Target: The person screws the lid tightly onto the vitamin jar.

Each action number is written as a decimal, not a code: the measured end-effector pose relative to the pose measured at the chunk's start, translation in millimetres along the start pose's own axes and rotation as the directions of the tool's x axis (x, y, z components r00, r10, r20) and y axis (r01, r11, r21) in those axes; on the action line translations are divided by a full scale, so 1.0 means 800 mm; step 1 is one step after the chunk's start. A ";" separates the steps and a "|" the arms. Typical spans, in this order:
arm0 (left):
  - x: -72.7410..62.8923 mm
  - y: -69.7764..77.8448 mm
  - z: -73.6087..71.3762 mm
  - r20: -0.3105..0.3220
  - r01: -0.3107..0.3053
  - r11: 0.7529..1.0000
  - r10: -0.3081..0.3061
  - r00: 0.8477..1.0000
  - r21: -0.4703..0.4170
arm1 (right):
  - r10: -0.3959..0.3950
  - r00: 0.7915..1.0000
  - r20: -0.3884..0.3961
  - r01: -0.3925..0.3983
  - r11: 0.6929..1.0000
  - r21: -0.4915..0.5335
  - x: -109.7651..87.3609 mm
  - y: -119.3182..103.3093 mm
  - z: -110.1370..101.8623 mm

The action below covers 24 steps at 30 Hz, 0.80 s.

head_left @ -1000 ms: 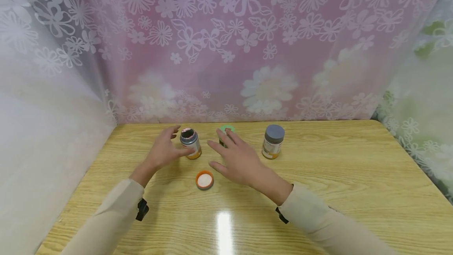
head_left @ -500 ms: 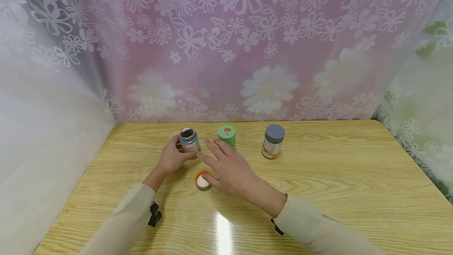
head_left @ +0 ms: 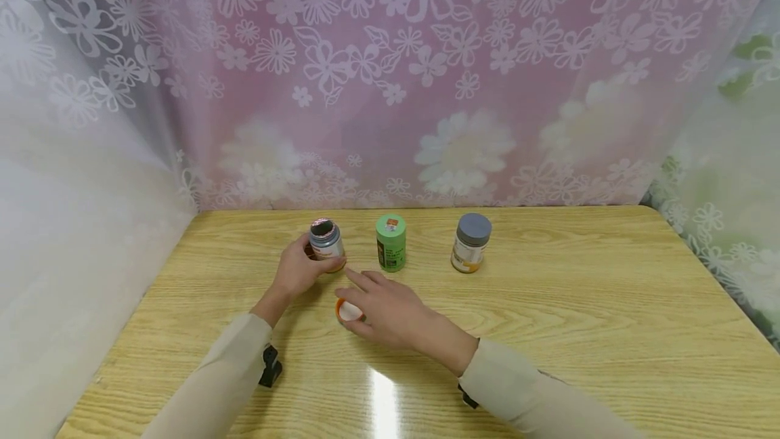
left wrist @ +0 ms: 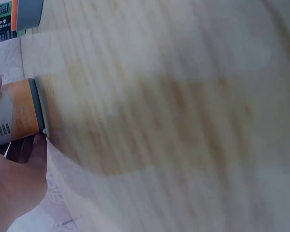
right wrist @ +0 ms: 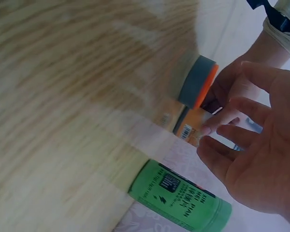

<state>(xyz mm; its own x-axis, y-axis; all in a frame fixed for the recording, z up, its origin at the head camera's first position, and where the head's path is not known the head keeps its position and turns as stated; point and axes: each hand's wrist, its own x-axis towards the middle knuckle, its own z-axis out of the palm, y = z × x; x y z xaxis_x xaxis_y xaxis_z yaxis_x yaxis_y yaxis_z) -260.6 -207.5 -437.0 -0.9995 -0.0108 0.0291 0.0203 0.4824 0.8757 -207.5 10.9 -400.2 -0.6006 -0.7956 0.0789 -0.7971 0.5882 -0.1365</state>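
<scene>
My left hand grips an uncapped jar that stands upright at the table's back left. Its mouth shows a dark opening ringed by torn foil; its label is white and orange. In the left wrist view, fingers and thumb wrap the jar on both sides. Nearer the front lies the grey screw lid, upside down with an orange rim and white liner. My right hand hovers over the lid's right side with spread, slightly bent fingers. The right wrist view shows a gap between those fingers and the lid.
A green canister with a green cap stands upright right of the uncapped jar. Farther right is a capped jar with a grey lid and white-and-orange label. Behind the wooden table hangs a pink floral curtain.
My left hand has closed round the uncapped jar. My right hand has come down and left from in front of the green canister to the lid, uncovering the canister.
</scene>
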 end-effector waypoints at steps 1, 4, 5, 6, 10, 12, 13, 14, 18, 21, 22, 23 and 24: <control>0.000 0.000 -0.001 0.003 0.001 1.000 -0.001 1.000 0.002 | 0.003 1.000 0.009 -0.004 1.000 0.016 0.001 0.000 0.002; 0.002 0.000 -0.002 0.012 0.004 1.000 -0.004 1.000 0.012 | 0.013 0.999 0.041 -0.015 0.999 0.040 0.005 0.002 0.005; 0.002 0.000 -0.002 0.015 0.005 1.000 -0.006 1.000 0.019 | 0.016 0.998 0.054 -0.019 0.999 0.044 0.006 0.002 0.006; 0.003 0.000 -0.002 0.012 0.006 1.000 -0.006 1.000 0.027 | 0.016 0.998 0.068 -0.020 0.999 0.048 0.007 0.003 0.007; 0.002 0.001 -0.003 0.000 -0.004 0.996 0.005 1.000 0.089 | -0.004 0.995 0.104 -0.001 0.999 0.053 0.013 0.004 0.012; 0.002 0.001 -0.004 -0.005 -0.005 0.993 0.005 1.000 0.119 | -0.025 0.993 0.118 0.020 0.999 0.042 0.015 0.004 0.015; 0.002 0.002 -0.004 -0.006 -0.004 0.991 0.005 1.000 0.131 | -0.035 0.992 0.121 0.031 0.999 0.033 0.016 0.004 0.016; 0.002 0.002 -0.004 -0.007 0.000 0.990 0.001 1.000 0.138 | -0.044 0.991 0.126 0.041 0.999 0.026 0.017 0.005 0.018; 0.002 0.002 -0.004 0.000 0.010 0.990 -0.010 1.000 0.141 | -0.054 0.990 0.133 0.052 0.998 0.019 0.020 0.005 0.020; 0.004 0.002 -0.003 -0.003 0.015 0.989 -0.015 1.000 0.147 | -0.056 0.990 0.131 0.052 0.998 0.033 0.023 0.005 0.018; 0.004 0.002 -0.003 -0.002 0.015 0.989 -0.015 1.000 0.149 | -0.055 0.989 0.135 0.051 0.998 0.035 0.025 0.005 0.016; 0.005 0.002 -0.002 -0.002 0.014 0.988 -0.014 1.000 0.152 | -0.057 0.989 0.138 0.053 0.998 0.034 0.027 0.005 0.015; 0.005 0.002 -0.002 -0.003 0.014 0.987 -0.013 1.000 0.159 | -0.060 0.988 0.144 0.055 0.998 0.033 0.028 0.004 0.013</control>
<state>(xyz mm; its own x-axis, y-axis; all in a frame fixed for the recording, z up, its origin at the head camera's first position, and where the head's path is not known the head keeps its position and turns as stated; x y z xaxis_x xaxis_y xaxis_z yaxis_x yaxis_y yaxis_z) -264.5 -208.4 -434.7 -0.9996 -0.0194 0.0187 0.0028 0.6151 0.7885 -223.1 -6.5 -409.2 -0.5369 -0.8418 -0.0561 -0.8266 0.5382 -0.1647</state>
